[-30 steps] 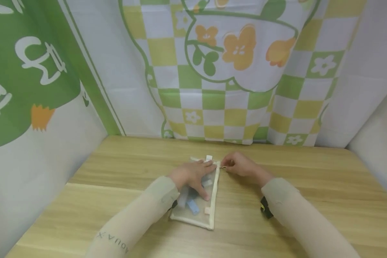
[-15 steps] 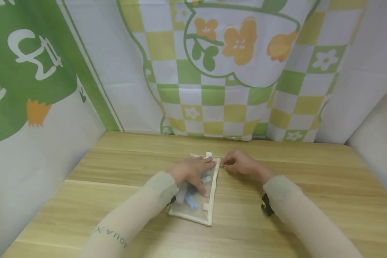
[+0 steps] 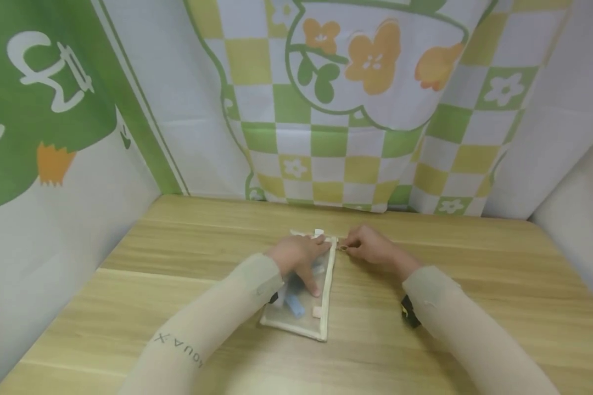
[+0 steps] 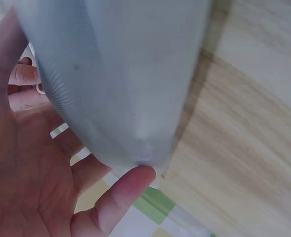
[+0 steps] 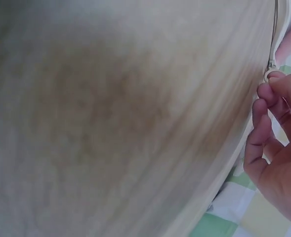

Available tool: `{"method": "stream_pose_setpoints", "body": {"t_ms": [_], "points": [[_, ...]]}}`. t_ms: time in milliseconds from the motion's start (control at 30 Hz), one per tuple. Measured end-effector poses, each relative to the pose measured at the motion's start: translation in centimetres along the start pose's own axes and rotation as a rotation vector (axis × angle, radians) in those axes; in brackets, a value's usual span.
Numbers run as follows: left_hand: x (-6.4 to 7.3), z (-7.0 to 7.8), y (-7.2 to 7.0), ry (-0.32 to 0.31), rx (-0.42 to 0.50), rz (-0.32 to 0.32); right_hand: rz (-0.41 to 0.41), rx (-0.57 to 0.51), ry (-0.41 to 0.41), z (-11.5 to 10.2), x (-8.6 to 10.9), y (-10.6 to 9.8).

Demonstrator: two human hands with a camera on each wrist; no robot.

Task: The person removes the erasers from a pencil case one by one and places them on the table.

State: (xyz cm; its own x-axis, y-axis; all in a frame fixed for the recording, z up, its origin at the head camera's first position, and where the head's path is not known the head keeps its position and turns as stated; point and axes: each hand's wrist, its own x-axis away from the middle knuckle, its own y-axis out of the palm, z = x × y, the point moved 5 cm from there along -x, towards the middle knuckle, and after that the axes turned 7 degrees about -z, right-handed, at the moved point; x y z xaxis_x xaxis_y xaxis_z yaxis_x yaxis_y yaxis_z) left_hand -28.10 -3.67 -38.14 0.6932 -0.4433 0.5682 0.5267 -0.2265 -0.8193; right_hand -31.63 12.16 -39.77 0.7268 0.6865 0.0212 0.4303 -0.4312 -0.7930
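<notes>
A see-through zip pouch (image 3: 301, 325) with cream edging lies on the table. Through its mesh front a blue object (image 3: 295, 305) and other pale items show blurred. My left hand (image 3: 298, 255) rests over the upper part of the pouch, fingers spread and thumb out to the side. At the upper right corner, the thumb and fingertips of my right hand (image 3: 370, 244) pinch the ring-shaped zipper pull (image 5: 269, 74). In the left wrist view, the greyish pouch (image 4: 125, 74) fills the middle, with the left thumb at its edge. A white tag (image 3: 318, 232) sticks out at the top.
The wood-grain table (image 3: 197, 351) extends to both sides of the pouch. Behind it hangs a checked cloth (image 3: 328, 140) with flowers, and a green and white cloth (image 3: 94, 109) covers the left side.
The head view has tilted slightly, so the scene sits higher in it. Both hands keep nearly the same places on the pouch and zipper pull.
</notes>
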Motion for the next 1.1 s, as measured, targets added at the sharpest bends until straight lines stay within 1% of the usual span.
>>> {"method": "stream_pose_setpoints", "body": {"t_ms": [133,267,367,500,567,733,900,1100], "points": [[-0.1,0.0,-0.1,-0.008,-0.024,-0.006,0.006,0.039,-0.017,-0.3,0.0,0.0],[-0.2,-0.1,-0.1,-0.006,-0.045,-0.001,0.005,0.057,-0.007,-0.6,0.2,-0.1],[-0.3,-0.1,-0.1,-0.007,-0.046,-0.006,-0.002,0.088,-0.016,-0.9,0.3,0.0],[-0.3,-0.1,-0.1,-0.014,-0.043,-0.012,-0.004,0.144,-0.057,-1.3,0.5,0.1],[-0.2,-0.1,0.0,-0.019,-0.039,-0.017,-0.008,0.164,-0.096,-1.6,0.6,0.2],[-0.2,-0.1,-0.1,-0.024,-0.03,-0.025,-0.018,0.169,-0.153,-2.2,1.0,0.3],[-0.2,-0.1,0.0,-0.016,-0.013,-0.022,-0.019,0.169,-0.166,-2.2,1.1,0.5],[-0.3,0.0,-0.1,-0.017,-0.029,-0.022,-0.003,0.215,-0.187,-2.5,1.3,0.5]]}}
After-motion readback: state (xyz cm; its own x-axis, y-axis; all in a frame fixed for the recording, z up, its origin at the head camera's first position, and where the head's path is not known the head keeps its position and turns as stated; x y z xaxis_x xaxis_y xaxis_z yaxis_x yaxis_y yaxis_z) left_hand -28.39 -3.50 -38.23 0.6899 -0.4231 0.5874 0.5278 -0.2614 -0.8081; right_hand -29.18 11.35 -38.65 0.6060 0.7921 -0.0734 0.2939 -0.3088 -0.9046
